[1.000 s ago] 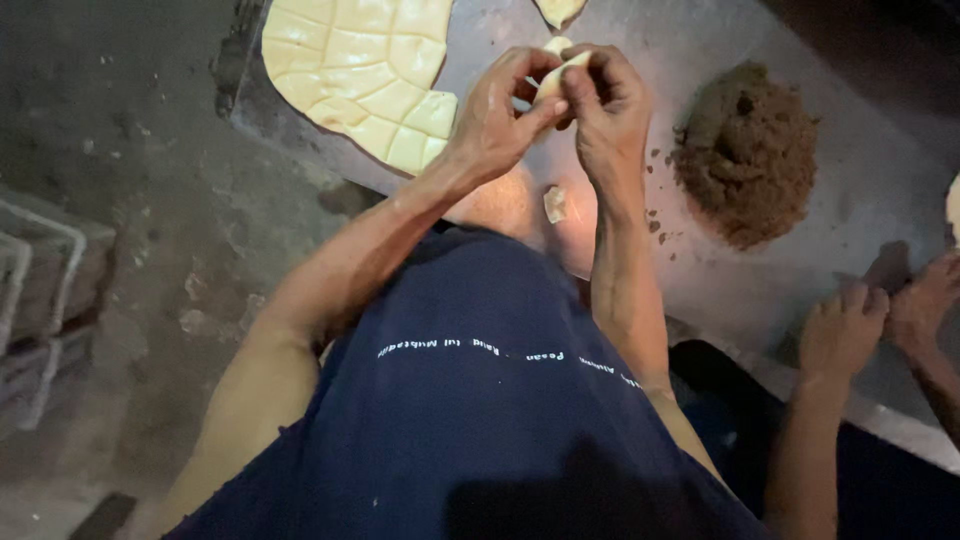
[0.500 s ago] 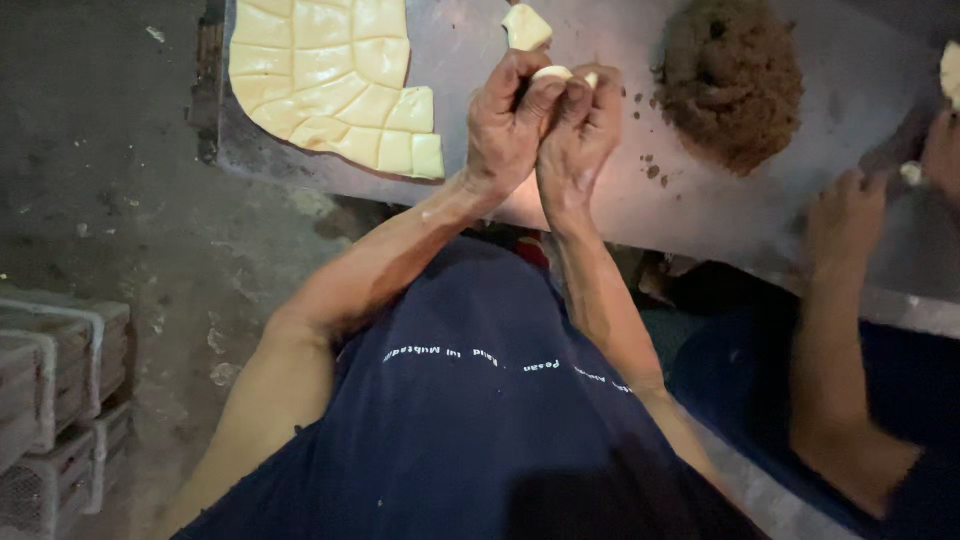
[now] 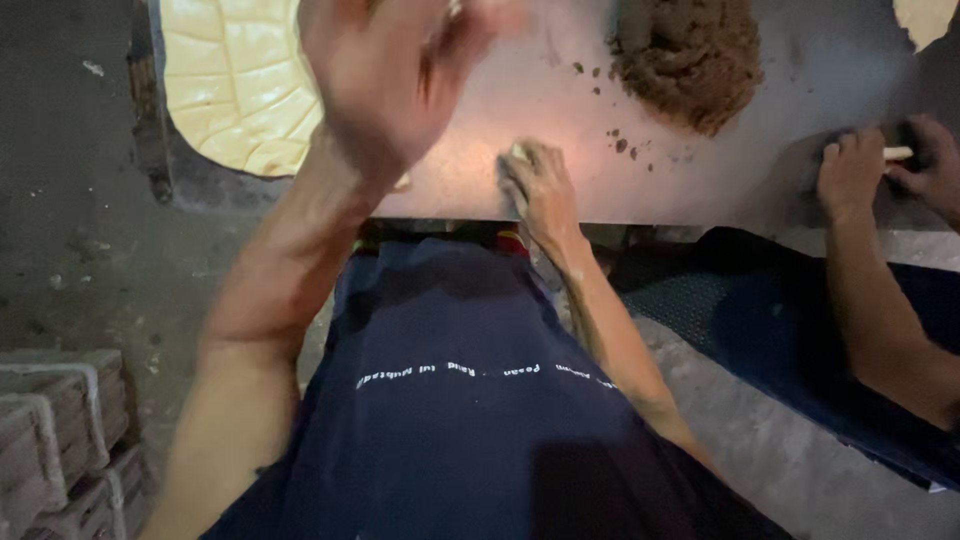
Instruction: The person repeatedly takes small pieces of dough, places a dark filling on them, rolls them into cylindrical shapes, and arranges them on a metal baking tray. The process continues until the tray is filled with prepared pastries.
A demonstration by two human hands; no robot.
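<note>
A small pale piece of dough (image 3: 519,152) lies on the grey metal desk (image 3: 470,160), near its front edge, mostly covered by the person's right hand (image 3: 537,185). Only a light sliver of it shows at the fingertips, so its shape cannot be told. The right hand lies palm down, fingers together and pressed flat over the dough, the forearm running back toward the body along the dark blue shirt (image 3: 470,420).

The left hand (image 3: 385,70) is raised above the desk, close to the camera and heavily blurred; its fingers look loosely spread, and whether it holds anything cannot be told. Its forearm slopes down to the left of the shirt.

Behind the left hand lies a wide yellow sheet of dough (image 3: 235,85), scored into squares, on the left part of the desk. A brown crumbly mound of filling (image 3: 685,55) sits at the far right part, with loose crumbs (image 3: 620,140) between it and the right hand. Further right, another person's hands (image 3: 880,165) rest on the desk around a small pale piece.
</note>
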